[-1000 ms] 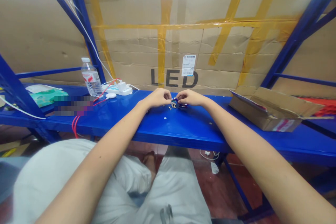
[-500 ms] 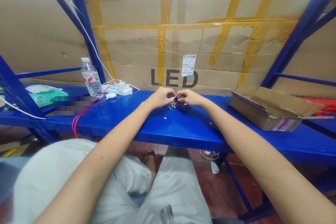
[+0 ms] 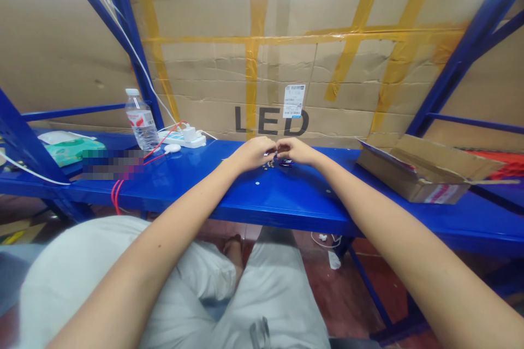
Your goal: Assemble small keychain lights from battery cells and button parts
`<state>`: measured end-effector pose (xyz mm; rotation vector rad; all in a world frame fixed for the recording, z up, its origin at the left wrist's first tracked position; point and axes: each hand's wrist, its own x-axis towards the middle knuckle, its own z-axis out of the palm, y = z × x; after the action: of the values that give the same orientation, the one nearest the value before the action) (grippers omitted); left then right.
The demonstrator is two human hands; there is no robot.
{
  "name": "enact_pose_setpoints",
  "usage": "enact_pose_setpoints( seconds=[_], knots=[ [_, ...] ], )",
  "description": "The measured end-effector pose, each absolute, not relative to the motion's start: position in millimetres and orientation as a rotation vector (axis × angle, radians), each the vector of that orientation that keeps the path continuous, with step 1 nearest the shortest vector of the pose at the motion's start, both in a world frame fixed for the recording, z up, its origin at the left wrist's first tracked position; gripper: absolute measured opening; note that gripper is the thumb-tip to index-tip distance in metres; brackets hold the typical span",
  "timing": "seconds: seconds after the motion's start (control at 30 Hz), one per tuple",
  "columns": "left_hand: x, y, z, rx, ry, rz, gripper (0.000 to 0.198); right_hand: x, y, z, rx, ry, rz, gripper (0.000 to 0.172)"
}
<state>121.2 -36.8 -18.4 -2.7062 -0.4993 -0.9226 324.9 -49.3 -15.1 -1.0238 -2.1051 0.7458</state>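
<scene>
Holding both hands above the blue shelf (image 3: 295, 202) at the centre of the frame, I have the left hand (image 3: 257, 152) and the right hand (image 3: 296, 151) facing each other. The fingers of both are curled inward, their tips touching or very nearly so. A dark speck shows at the fingertips, but from my end it is too small to name, and I cannot tell whether either hand is pinching anything.

Just below the fingertips, near the middle of the frame, the small gold-coloured pieces (image 3: 269, 164) lie scattered on the shelf. Right beside them, under the right hand, I make out a dark shiny bundle (image 3: 286, 163), partly covered by the fingers.

At the left of my view a clear bottle (image 3: 143, 125) stands near a white power strip (image 3: 190, 140), with a red cable (image 3: 116, 193) dropping over the shelf edge. A green packet (image 3: 76, 150) lies farther left. An open carton (image 3: 393, 179) sits at the right, and a large cardboard panel (image 3: 204, 82) marked LED fills the upper part of the frame.
</scene>
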Motion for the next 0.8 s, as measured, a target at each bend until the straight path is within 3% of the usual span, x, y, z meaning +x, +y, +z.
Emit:
enact_pose_setpoints(
  seconds=[0.27, 0.63, 0.8],
  knots=[
    [121.1, -40.3, -18.1, -2.745, -0.542, -0.994, 0.008, 327.5, -42.4, -19.4, -0.996, -2.096, 0.686, 0.015],
    [118.6, -37.2, -19.2, -2.855, -0.668, -0.994, 0.008, 327.6, -38.0, -17.0, -0.97, -2.12, 0.264, 0.02],
    [117.8, -31.7, -21.2, -2.865, -0.705, -1.018, 0.01, 327.5, -42.2, -11.1, -0.957, -2.14, 0.226, 0.021]
  ],
)
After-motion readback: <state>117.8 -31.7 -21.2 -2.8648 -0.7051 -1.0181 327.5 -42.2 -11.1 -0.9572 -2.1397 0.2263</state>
